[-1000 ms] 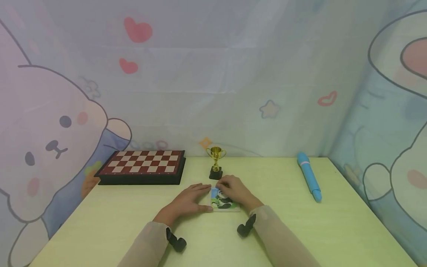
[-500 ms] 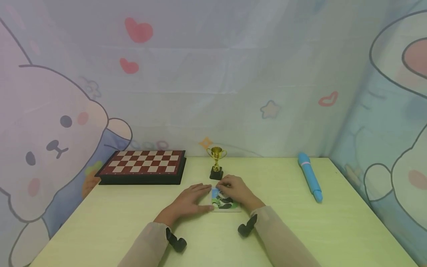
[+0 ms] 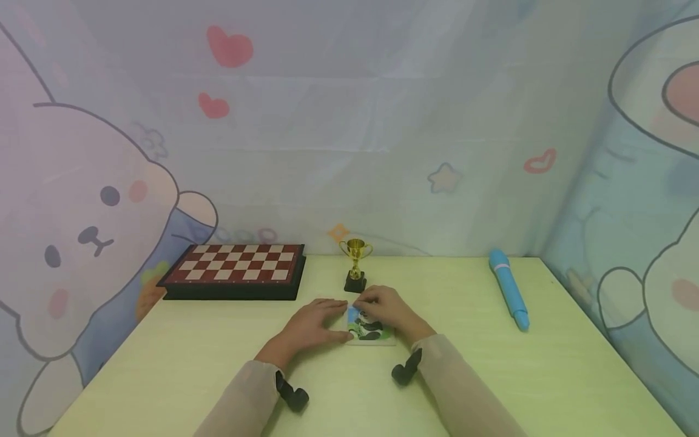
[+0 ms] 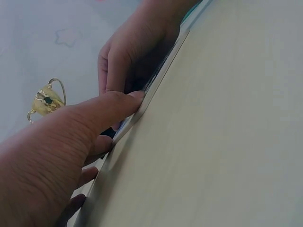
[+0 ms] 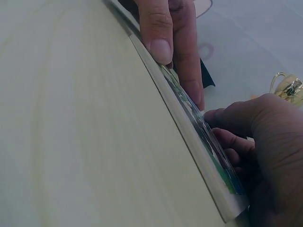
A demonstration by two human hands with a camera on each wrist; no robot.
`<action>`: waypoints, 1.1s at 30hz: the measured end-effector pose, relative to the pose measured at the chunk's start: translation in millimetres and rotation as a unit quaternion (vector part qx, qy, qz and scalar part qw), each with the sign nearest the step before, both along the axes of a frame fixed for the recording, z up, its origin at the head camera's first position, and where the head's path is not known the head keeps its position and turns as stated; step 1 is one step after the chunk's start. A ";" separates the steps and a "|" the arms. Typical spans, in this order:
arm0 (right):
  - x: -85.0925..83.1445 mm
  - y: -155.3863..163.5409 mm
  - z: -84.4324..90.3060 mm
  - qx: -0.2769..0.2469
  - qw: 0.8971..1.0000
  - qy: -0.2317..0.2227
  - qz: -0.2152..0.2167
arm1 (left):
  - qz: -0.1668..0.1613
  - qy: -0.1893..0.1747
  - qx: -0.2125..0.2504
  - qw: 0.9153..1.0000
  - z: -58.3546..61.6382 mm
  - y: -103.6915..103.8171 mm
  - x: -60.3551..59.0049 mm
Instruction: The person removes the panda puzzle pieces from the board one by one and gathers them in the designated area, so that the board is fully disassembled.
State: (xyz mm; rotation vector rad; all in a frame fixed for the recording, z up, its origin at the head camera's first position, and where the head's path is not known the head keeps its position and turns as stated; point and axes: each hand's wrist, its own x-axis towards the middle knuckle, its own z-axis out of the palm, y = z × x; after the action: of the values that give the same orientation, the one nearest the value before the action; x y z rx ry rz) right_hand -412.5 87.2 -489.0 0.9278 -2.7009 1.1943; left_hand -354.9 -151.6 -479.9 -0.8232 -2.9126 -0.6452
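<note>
A small flat board with a panda picture lies on the table between the two hands. My left hand spans its left side with fingers fairly straight; the thumb rests on the near left corner, and the index fingertip reaches the far left corner. Over the picture's upper part, my right hand has its fingers bent, with thumb and index fingertips close together at the top edge. Whether a small piece sits between those fingertips is hidden. From the right wrist view, the picture shows a pale raised border.
A gold trophy cup on a black base stands just behind the board. Back left is a red-and-white checkered chessboard box. A blue pen-shaped object lies at the right. A cartoon-printed cloth hangs behind the table.
The scene has shifted very slightly in the head view. Both hands stay at the panda board, with hardly any visible movement.
</note>
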 end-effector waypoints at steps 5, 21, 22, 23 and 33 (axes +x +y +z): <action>-2.0 -2.5 0.3 -0.008 1.000 -0.007 0.007 | -0.007 -0.010 0.005 1.000 -3.7 -3.4 -2.3; 4.3 -3.3 -7.2 -0.014 0.998 0.055 -0.015 | -0.031 0.009 -0.011 0.999 -9.0 -5.1 -0.6; 4.4 -2.8 -7.7 -0.015 0.998 0.057 -0.018 | -0.033 0.011 -0.013 0.999 -9.7 -5.2 -1.0; 4.3 -2.3 -8.0 -0.015 0.998 0.057 -0.021 | -0.034 0.011 -0.013 0.999 -9.8 -5.2 -1.0; 0.4 4.2 -2.5 0.039 0.995 0.086 0.013 | -0.033 0.014 -0.014 0.999 -6.5 -3.5 -2.9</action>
State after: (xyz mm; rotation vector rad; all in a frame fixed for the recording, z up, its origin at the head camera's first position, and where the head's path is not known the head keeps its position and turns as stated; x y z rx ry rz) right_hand -412.1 91.4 -491.4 1.0260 -2.6237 0.9693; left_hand -357.8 -155.1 -486.4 -0.9261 -2.8869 -0.5944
